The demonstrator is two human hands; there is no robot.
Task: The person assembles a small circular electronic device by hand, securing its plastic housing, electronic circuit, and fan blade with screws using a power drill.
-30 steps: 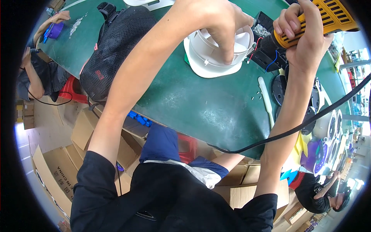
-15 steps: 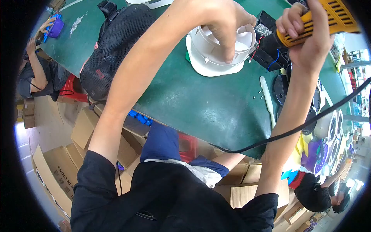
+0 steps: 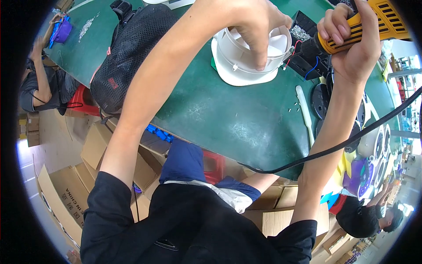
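A white round plastic fan housing (image 3: 241,78) with blades inside sits on the green table in front of me. My left hand (image 3: 257,28) reaches over it and grips its near side, one digit down inside the rim. The other fingers are partly hidden behind the hand. In my right hand (image 3: 356,50) is a yellow and black electric screwdriver (image 3: 387,20), held sideways with the fingers wrapped around its body. Its dark nose points left toward the housing, over a black box; the tip cannot be made out. Red and blue wires show beside the box.
A black mesh backpack (image 3: 134,57) lies left of the housing. Small metal screws fill a black bin (image 3: 300,33). A white stick-like tool (image 3: 304,110) lies near several loose screws. A black cable (image 3: 316,155) crosses my right forearm. Other people sit at far left and right.
My right hand and the screwdriver have shifted slightly to the right. My left hand and the fan housing stay almost where they were. The person at far left has moved their hands.
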